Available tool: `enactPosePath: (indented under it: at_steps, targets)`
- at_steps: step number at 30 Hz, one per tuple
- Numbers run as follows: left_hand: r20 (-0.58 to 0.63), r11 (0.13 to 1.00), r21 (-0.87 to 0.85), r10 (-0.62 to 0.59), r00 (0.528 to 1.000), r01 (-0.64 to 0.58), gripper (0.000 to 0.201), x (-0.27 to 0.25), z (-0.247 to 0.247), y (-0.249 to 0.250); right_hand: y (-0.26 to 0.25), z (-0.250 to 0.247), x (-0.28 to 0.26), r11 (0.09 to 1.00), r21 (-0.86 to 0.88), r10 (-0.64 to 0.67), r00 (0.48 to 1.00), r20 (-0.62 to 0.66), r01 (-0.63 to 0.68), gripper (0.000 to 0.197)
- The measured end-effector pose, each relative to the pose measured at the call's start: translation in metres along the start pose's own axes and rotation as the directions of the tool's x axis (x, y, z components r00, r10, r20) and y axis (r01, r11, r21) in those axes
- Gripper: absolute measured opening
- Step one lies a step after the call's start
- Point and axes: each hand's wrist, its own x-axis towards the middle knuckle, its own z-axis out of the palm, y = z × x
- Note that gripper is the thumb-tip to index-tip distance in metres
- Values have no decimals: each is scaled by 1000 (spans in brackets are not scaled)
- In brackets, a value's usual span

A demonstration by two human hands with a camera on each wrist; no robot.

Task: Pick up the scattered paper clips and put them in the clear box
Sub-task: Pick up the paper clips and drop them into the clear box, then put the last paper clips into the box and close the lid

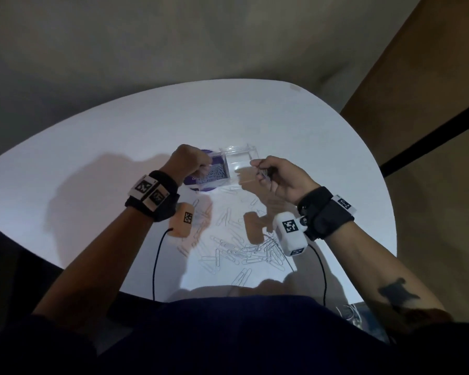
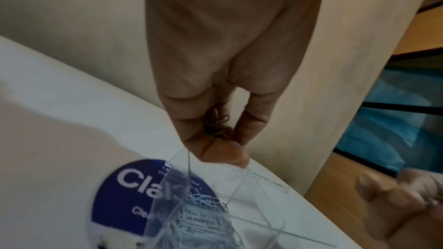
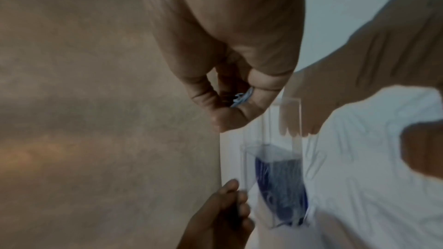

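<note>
On the white round-edged table (image 1: 282, 125), the left hand (image 1: 188, 162) hangs over the near-left corner of the clear plastic box (image 1: 214, 169), its fingers bunched round a small dark cluster of metal paper clips (image 2: 215, 126), which the left-wrist view shows tucked in the curl of the fingers. The box holds a bed of silver clips and stands on a round dark-blue label with white lettering (image 2: 124, 192), which pokes out from under it at about 7 o'clock. At 3 o'clock from the box lies its clear hinged lid (image 1: 241, 161), open and flat on the table, joined to the box along one edge.

At 3 o'clock from the lid, the right hand (image 1: 279, 177) is held just above the table, its thumb and fingers pinched on a few more silver clips (image 3: 242, 97); the right-wrist view shows them caught between the fingertips.

The scattered loose paper clips (image 1: 241, 247) lie at 6 o'clock from the box, between the two forearms and toward the near table edge, thickest under the right wrist. Both wrists carry black straps with white coded tags (image 1: 149, 190) and a small camera block with a black cable.
</note>
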Motion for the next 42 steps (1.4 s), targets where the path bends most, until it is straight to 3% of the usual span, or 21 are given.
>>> enactPosePath:
  at_steps: [3, 6, 8, 10, 14, 18, 22, 24, 26, 28, 29, 31, 33, 36, 39, 42]
  targets:
    - [15, 999, -12, -42, 999, 43, 11, 9, 0, 4, -4, 18, 8, 994, 95, 58, 997, 48, -62, 29]
    - [57, 999, -16, -49, 997, 50, 16, 10, -1, 8, -7, 34, 15, 997, 14, 80, 995, 56, -80, 34]
    - [168, 995, -84, -33, 985, 48, 21, 6, -3, 8, -9, 45, 18, 997, -21, 75, 995, 62, -74, 42]
    - [207, 991, -126, -10, 978, 37, 13, -1, -6, 6, -11, 56, 21, 996, -67, 65, 996, 61, -60, 46]
    - [75, 953, -303, 16, 997, 7, 11, -17, -13, 6, -11, 77, 26, 989, -132, 74, 995, 74, -63, 49]
    - [73, 902, -432, 41, 997, -5, 8, -40, -23, 3, -7, 92, 23, 964, -260, 74, 993, 86, -50, 54]
    - [-15, 918, -394, 42, 999, -44, 27, -54, -27, -15, -7, 90, 20, 960, -278, 68, 989, 135, -28, 49]
    - [-45, 950, -309, 37, 998, -49, 20, -58, -27, -27, -6, 81, 18, 946, -322, 6, 991, 131, 36, 39]
    - [-65, 988, -151, 34, 997, -44, 12, -60, -27, -42, 0, 62, 15, 870, -460, -136, 983, 124, 178, 24]
    - [-55, 984, 174, 49, 997, -39, 14, -64, -26, -62, 10, 35, 7, 684, -669, -303, 948, 100, 290, 13]
    - [-38, 941, 336, 47, 998, -32, 21, -68, -24, -73, 16, 20, 0, 582, -752, -355, 929, 105, 307, 11]
    - [-23, 861, 508, 40, 999, -23, 40, -75, -21, -94, 31, -12, -12, 442, -851, -350, 928, 129, 284, 14]
    - [-18, 819, 574, 33, 999, -17, 57, -83, -18, -107, 43, -42, -22, 337, -919, -305, 947, 98, 204, 20]
    - [-42, 750, 661, 27, 999, 7, 62, -95, -12, -119, 57, -79, -34, 105, -991, -345, 938, 44, 85, 38]
    - [-78, 743, 668, 100, 992, -22, 56, -103, 0, -124, 68, -101, -47, 60, -993, -341, 933, -119, -104, 53]
    - [-20, 733, 669, 185, 983, -124, 43, -102, 21, -119, 77, -105, -53, 73, -979, -212, 956, -203, -191, 62]
